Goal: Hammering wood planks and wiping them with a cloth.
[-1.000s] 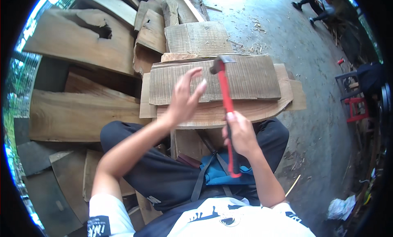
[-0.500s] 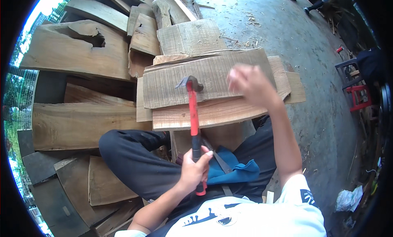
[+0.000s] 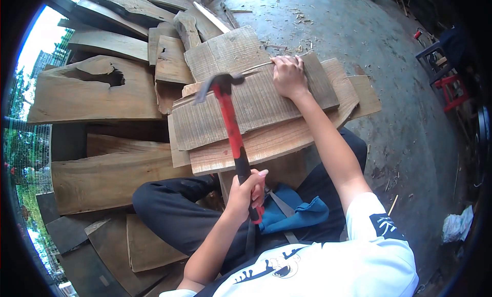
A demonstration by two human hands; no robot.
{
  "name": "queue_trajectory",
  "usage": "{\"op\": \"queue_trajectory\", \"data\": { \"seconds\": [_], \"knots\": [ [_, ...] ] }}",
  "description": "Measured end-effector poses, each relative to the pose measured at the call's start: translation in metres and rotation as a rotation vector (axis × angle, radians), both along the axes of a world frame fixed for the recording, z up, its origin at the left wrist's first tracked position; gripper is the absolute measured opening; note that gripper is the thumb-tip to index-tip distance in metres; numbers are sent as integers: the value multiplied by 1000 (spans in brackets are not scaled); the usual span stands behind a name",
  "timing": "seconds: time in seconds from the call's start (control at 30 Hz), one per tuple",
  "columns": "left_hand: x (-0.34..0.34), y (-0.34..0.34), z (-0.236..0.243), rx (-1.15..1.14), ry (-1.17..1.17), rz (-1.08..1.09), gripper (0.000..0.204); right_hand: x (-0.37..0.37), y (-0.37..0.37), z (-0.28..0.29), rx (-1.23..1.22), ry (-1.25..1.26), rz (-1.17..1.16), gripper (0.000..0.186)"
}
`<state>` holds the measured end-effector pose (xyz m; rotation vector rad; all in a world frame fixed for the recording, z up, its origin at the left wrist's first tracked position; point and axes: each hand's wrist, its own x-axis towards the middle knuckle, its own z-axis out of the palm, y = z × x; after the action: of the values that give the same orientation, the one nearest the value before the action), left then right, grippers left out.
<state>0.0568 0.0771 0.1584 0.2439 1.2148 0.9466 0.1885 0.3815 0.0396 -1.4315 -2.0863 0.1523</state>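
My left hand is closed round the black grip of a claw hammer with a red shaft. The hammer's dark head hangs over a rough grey-brown wooden board and seems lifted off it. My right hand rests on that board, its fingers curled over the far edge; the fingertips are hidden. A smoother, reddish plank lies beneath, jutting out toward me. On my lap, a blade with a narrow metal shape lies against a blue cloth.
Thick boards are piled along the left, one with a large hole. Another sawn board lies just beyond the work. Wood chips litter the concrete floor. A red stool stands at the right, and a crumpled white bag lies lower down.
The hammer has risen toward the camera, its head higher in view. My right hand has come down onto the board's far edge from above its right part. The view has shifted slightly.
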Motion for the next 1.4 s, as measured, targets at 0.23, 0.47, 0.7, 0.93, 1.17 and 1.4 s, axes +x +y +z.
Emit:
{"op": "queue_trajectory", "data": {
  "seconds": [0.23,0.47,0.7,0.93,1.17,1.4],
  "knots": [
    [-16,-10,24,80,374,43,33,-2,0,1,-36,-58,-34,31],
    [-28,9,71,302,492,140,26,-1,-1,4,-41,-66,-15,34],
    [-36,7,72,497,378,190,16,0,-3,6,-52,-29,-9,35],
    [-12,-5,-20,-146,398,-10,27,1,-4,7,-59,-37,-7,34],
    [-36,-12,22,61,326,-19,26,1,-3,7,-34,-6,-9,33],
    [-36,-23,28,336,444,158,25,2,-5,7,-38,-21,-16,33]
  ]
}}
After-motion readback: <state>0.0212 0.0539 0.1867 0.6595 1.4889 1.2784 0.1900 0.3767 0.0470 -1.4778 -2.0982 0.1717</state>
